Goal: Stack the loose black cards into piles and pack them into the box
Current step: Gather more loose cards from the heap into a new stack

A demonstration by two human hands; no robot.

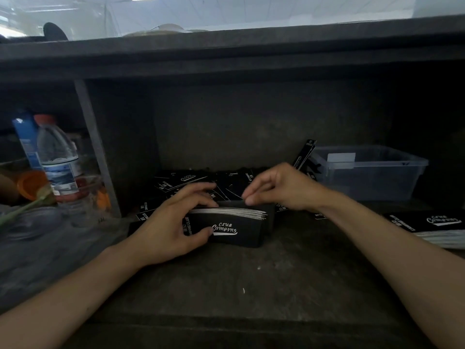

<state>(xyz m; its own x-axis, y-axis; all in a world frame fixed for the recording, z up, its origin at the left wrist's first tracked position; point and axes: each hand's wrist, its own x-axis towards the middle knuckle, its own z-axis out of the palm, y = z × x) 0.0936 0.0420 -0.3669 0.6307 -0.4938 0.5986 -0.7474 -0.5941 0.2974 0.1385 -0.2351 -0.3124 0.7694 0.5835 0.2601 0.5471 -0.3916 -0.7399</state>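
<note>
Left hand (171, 222) gripping card stack (236, 224), dark worktop (251, 285), shelf (226, 51) overhead

Black card stack (234, 230) stands before loose cards (191, 182), left of box (372, 177).

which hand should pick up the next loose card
Right. The left hand grips the stack, so it is busy; the right hand is at the stack's top edge, just in front of the loose cards.
</note>
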